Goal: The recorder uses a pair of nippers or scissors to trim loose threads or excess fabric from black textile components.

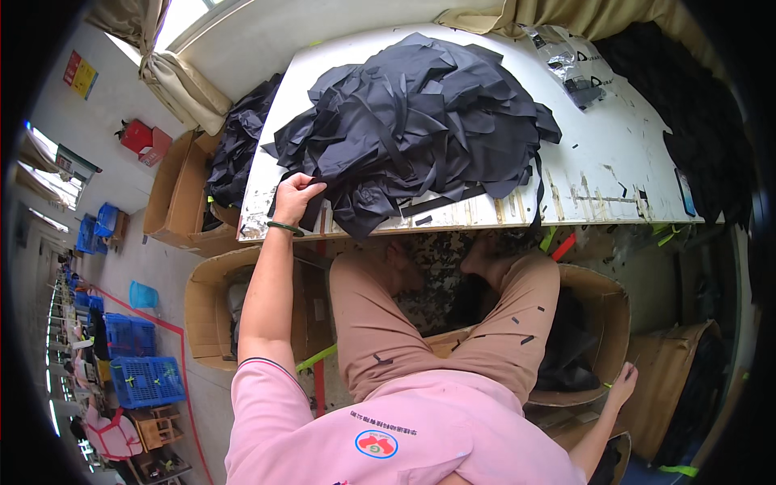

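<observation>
A large heap of black fabric pieces (420, 121) lies on the white table (614, 149) in front of me. At the heap's near left edge, my left hand (297, 200) is closed, with thumb and fingers pinching a black fabric piece (343, 182). My right hand (622, 384) is low at my right side, next to the rim of a cardboard box (610, 323) with dark material in it. Its fingers are closed, and what they hold, if anything, is too small to make out.
More cardboard boxes stand at the left, one holding black fabric (246, 133). A clear plastic bag (566, 69) and a second dark fabric pile (687, 113) lie on the table's right. Blue crates (145, 380) and another person (113, 432) are at far left.
</observation>
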`<state>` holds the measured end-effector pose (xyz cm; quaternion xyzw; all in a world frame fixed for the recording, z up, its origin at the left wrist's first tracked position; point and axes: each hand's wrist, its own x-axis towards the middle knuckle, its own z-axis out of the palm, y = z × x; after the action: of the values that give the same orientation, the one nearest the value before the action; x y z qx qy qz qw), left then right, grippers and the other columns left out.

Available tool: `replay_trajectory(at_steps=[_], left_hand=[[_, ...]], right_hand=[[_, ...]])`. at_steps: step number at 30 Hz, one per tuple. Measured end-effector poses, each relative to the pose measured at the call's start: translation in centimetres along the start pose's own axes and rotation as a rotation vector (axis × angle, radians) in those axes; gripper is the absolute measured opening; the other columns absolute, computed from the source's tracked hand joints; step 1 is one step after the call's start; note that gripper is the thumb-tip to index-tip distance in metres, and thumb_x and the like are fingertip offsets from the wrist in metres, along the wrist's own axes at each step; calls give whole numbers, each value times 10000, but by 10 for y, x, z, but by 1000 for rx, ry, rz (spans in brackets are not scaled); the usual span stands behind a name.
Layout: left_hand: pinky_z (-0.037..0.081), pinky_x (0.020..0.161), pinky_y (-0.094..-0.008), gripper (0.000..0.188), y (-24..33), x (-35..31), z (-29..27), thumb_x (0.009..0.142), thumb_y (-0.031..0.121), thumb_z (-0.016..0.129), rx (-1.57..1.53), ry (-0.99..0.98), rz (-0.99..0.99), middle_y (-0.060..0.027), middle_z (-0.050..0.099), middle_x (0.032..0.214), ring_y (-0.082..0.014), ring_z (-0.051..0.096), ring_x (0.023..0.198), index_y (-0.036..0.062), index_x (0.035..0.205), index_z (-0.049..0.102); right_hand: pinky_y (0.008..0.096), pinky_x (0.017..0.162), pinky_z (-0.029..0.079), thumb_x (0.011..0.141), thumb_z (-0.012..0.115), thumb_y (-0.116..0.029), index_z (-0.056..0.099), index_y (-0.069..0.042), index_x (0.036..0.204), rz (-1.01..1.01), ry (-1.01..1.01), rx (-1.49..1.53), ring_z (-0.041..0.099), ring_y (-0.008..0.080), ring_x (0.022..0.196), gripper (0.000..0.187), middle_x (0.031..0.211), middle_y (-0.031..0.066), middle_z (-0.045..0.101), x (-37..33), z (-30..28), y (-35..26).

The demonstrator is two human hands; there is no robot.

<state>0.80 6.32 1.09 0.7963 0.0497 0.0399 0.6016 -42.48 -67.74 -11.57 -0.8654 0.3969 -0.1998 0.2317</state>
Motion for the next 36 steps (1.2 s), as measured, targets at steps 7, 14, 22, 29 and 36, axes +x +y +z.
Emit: replay_trajectory(at_steps=[7, 14, 22, 29, 36], left_hand=[[416, 705, -185, 243, 81, -71, 35, 759, -27, 745, -122, 55, 348, -6, 580, 879, -41, 490, 749, 61, 788, 520], [451, 843, -293, 266, 82, -201, 130, 720, -85, 709, -224, -317, 537, -167, 595, 1154, -180, 581, 937, 46, 799, 492], [483, 672, -319, 231, 33, -262, 174, 686, -34, 683, -18, -627, 627, -98, 666, 1026, -229, 600, 733, 72, 823, 531], [475, 609, -319, 256, 27, -252, 177, 739, 68, 691, 68, -700, 482, -57, 607, 785, -196, 613, 717, 52, 977, 598], [503, 763, -350, 242, 67, -229, 167, 761, 192, 767, 119, -1055, 332, -105, 650, 985, -238, 634, 872, 42, 906, 644]], right_hand=[[191, 477, 364, 962, 549, -197, 639, -55, 990, 1, -369, 552, 467, 39, 577, 171, 785, 1, 592, 16, 50, -246], [206, 359, 380, 993, 457, -410, 470, -19, 1287, 159, -1297, 1215, 368, 35, 389, 490, 1083, 220, 639, -85, 151, -425], [258, 651, 522, 959, 489, -205, 586, 3, 1135, 608, -1609, 1212, 609, 141, 705, 289, 1069, 151, 660, -120, 131, -463], [277, 706, 515, 776, 741, -256, 494, 29, 1244, -596, -1456, 1200, 626, 142, 733, 601, 1067, 193, 652, -116, 116, -428], [236, 678, 477, 805, 708, -33, 655, 14, 973, -523, -1249, 893, 582, 83, 733, 183, 823, 45, 677, -109, 89, -419]])
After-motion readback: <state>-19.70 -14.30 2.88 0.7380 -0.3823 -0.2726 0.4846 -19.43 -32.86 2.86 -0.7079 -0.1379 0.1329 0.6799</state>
